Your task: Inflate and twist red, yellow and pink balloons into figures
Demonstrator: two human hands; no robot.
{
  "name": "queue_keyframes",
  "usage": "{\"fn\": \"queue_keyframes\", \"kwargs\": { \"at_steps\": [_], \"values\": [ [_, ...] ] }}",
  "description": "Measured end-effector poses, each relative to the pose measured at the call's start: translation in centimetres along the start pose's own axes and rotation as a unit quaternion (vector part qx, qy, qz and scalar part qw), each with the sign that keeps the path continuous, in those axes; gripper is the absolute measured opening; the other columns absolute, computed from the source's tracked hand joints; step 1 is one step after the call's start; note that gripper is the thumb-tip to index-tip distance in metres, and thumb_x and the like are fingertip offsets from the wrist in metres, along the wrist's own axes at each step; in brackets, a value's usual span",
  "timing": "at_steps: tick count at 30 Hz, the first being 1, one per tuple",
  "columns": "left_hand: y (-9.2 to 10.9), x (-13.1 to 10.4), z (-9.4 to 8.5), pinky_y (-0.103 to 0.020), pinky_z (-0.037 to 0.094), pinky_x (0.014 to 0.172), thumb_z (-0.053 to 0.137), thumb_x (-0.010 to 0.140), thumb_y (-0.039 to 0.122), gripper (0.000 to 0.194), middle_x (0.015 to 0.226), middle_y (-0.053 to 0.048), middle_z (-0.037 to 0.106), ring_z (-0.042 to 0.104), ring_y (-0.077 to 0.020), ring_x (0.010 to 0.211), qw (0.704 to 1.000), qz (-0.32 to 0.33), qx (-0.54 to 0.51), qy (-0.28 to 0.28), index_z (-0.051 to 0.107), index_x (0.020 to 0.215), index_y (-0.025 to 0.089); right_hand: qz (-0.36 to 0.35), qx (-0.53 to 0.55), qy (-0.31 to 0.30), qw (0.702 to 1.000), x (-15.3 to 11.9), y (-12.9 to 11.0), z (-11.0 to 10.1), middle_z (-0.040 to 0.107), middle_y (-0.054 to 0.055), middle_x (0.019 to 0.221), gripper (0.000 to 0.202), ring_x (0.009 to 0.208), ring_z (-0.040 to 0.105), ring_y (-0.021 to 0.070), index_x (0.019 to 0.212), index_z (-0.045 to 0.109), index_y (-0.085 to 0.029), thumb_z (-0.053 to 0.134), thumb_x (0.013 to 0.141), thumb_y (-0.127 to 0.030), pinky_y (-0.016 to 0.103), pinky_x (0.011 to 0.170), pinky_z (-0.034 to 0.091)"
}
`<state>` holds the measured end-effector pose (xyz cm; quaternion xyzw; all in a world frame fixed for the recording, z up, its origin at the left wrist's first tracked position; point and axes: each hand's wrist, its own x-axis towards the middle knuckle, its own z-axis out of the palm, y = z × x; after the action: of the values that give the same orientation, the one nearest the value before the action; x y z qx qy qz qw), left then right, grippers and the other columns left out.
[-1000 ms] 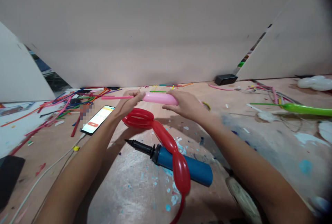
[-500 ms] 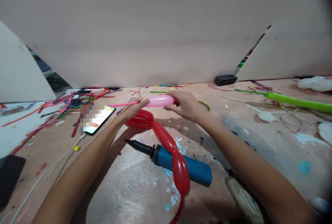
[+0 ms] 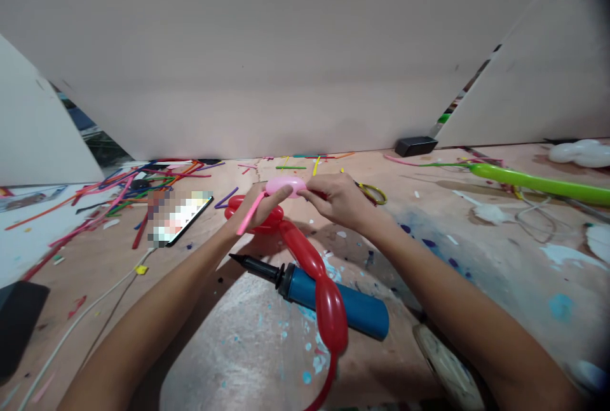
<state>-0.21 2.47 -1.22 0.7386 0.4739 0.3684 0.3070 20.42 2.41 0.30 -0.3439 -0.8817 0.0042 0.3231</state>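
Note:
A small inflated pink balloon (image 3: 284, 185) is held between both hands, its thin uninflated tail hanging down toward the left wrist. My left hand (image 3: 267, 201) is closed on its left part, thumb across the front. My right hand (image 3: 328, 194) pinches the balloon's right end, with a bit of red balloon partly hidden in the fingers. Beneath the hands lies a twisted red balloon (image 3: 332, 316), whose lower segments run over a blue hand pump (image 3: 362, 309) with a black nozzle pointing left.
A phone (image 3: 188, 217) on a white cable and many loose uninflated balloons lie to the left. Yellow-handled scissors (image 3: 374, 194) rest behind my right hand. A black box (image 3: 416, 146) stands by the back wall. On the right are green (image 3: 538, 183) and white balloons (image 3: 580, 153).
The pink balloon appears shorter between the hands, and its tail has swung from pointing left to hanging down. My right hand has shifted slightly, and more of the scissors shows.

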Motion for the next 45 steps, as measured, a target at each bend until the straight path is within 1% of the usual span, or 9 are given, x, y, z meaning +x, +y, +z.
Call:
{"fn": "queue_keyframes", "kwargs": {
  "at_steps": [7, 12, 15, 19, 22, 26, 32, 38, 45],
  "values": [
    [-2.1, 0.2, -0.4, -0.028, 0.041, 0.062, 0.05, 0.081, 0.069, 0.052, 0.074, -0.005, 0.06, 0.056, -0.019, 0.071, 0.994, -0.111, -0.01, 0.003, 0.057, 0.082, 0.017, -0.03, 0.038, 0.014, 0.999, 0.1, 0.2, -0.2, 0.049, -0.001, 0.057, 0.039, 0.053, 0.038, 0.01, 0.062, 0.051, -0.016, 0.047, 0.097, -0.034, 0.026, 0.055, 0.026],
    [-1.5, 0.6, -0.7, -0.028, 0.044, 0.067, 0.054, 0.084, 0.057, 0.043, 0.084, -0.005, 0.063, 0.057, -0.0175, 0.076, 0.998, 0.013, 0.03, -0.061, 0.064, 0.093, 0.016, -0.025, 0.042, -0.012, 0.999, 0.1, 0.1, -0.1, 0.049, -0.001, 0.058, 0.036, 0.055, 0.038, 0.0102, 0.063, 0.051, -0.016, 0.048, 0.096, -0.031, 0.026, 0.056, 0.025],
    [-0.8, 0.4, -0.6, -0.029, 0.047, 0.072, 0.068, 0.077, 0.048, 0.048, 0.106, -0.007, 0.066, 0.06, -0.0187, 0.085, 0.996, 0.065, 0.055, -0.03, 0.062, 0.113, 0.017, -0.011, 0.035, -0.032, 0.999, 0.0, 0.1, 0.0, 0.049, -0.001, 0.057, 0.036, 0.056, 0.038, 0.0104, 0.063, 0.052, -0.016, 0.049, 0.096, -0.03, 0.026, 0.057, 0.025],
    [-0.4, 0.0, -0.3, -0.035, 0.045, 0.094, 0.068, 0.08, 0.04, 0.057, 0.128, -0.01, 0.06, 0.058, -0.0228, 0.111, 0.984, 0.143, 0.108, -0.014, 0.052, 0.13, 0.019, -0.004, 0.026, -0.061, 0.998, -0.1, 0.0, 0.8, 0.057, 0.001, 0.063, 0.033, 0.059, 0.044, 0.0114, 0.067, 0.057, -0.015, 0.049, 0.095, -0.029, 0.025, 0.06, 0.027],
    [-0.5, -0.1, -0.3, -0.035, 0.044, 0.094, 0.06, 0.088, 0.041, 0.04, 0.119, -0.01, 0.062, 0.058, -0.0217, 0.107, 0.966, 0.199, 0.155, -0.052, 0.057, 0.12, 0.018, -0.005, 0.034, -0.079, 0.996, -0.1, 0.0, 1.5, 0.065, 0.005, 0.073, 0.032, 0.066, 0.052, 0.0134, 0.077, 0.064, -0.015, 0.045, 0.098, -0.032, 0.025, 0.064, 0.03],
    [-1.1, 0.3, -0.7, -0.03, 0.044, 0.078, 0.052, 0.093, 0.042, 0.028, 0.097, -0.007, 0.064, 0.058, -0.0186, 0.088, 0.954, 0.202, 0.195, -0.1, 0.06, 0.099, 0.016, 0.017, 0.048, -0.128, 0.99, 0.2, 0.0, 1.7, 0.067, 0.006, 0.077, 0.035, 0.07, 0.054, 0.0149, 0.082, 0.066, -0.014, 0.041, 0.099, -0.032, 0.026, 0.066, 0.032],
    [-1.6, 0.5, -1.0, -0.026, 0.033, 0.062, 0.036, 0.1, 0.038, 0.037, 0.071, -0.002, 0.056, 0.05, -0.0137, 0.065, 0.947, 0.184, 0.246, -0.089, 0.053, 0.076, 0.016, 0.072, 0.052, -0.194, 0.977, 0.3, 0.5, 0.3, 0.067, 0.007, 0.081, 0.029, 0.07, 0.056, 0.0154, 0.09, 0.064, -0.014, 0.044, 0.097, -0.034, 0.025, 0.062, 0.033],
    [-2.2, 0.6, -1.8, -0.027, 0.028, 0.059, 0.039, 0.097, 0.034, 0.034, 0.066, -0.001, 0.053, 0.045, -0.0124, 0.06, 0.949, 0.163, 0.264, -0.059, 0.052, 0.071, 0.016, 0.123, 0.046, -0.2, 0.971, 0.1, 0.8, 0.4, 0.07, 0.01, 0.098, 0.031, 0.088, 0.061, 0.0211, 0.101, 0.066, -0.015, 0.047, 0.094, -0.039, 0.026, 0.071, 0.037],
    [-2.1, 0.5, -1.9, -0.026, 0.032, 0.06, 0.044, 0.094, 0.044, 0.035, 0.073, -0.002, 0.06, 0.052, -0.0144, 0.066, 0.959, 0.117, 0.233, -0.113, 0.061, 0.082, 0.016, 0.117, -0.003, -0.205, 0.972, -0.2, 1.0, 2.4, 0.069, 0.008, 0.08, 0.032, 0.068, 0.057, 0.0161, 0.087, 0.065, -0.015, 0.04, 0.097, -0.032, 0.026, 0.059, 0.029]
  ]
}}
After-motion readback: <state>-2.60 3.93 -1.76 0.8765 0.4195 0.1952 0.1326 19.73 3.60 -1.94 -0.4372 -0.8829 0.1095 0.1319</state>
